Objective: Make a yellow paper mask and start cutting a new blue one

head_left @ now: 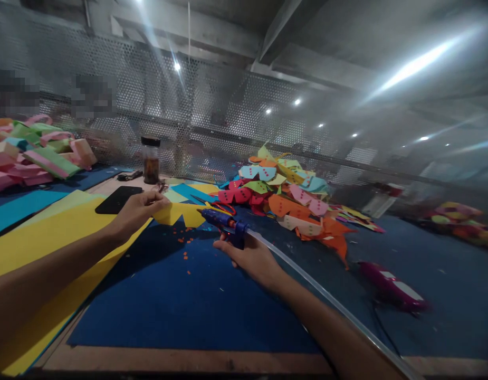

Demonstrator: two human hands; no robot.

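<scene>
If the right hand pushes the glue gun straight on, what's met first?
Most likely the yellow paper piece in the left hand. The tip of the glue gun looks close to the paper's edge; contact is unclear.

Glue gun [218,216] blue. From it: nine o'clock, paper piece [174,214] plain yellow; two o'clock, paper cutouts [285,205] red, orange, pale blue, some red-dotted; six o'clock, mat [196,306] dark blue.

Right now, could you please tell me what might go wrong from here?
The glue gun in the right hand points at the yellow paper in the left hand; if hot, it might drip on the blue surface. Its long clear stick reaches far behind it and might snag, jogging the aim. The red-handled scissors lie close by and could get knocked.
</scene>
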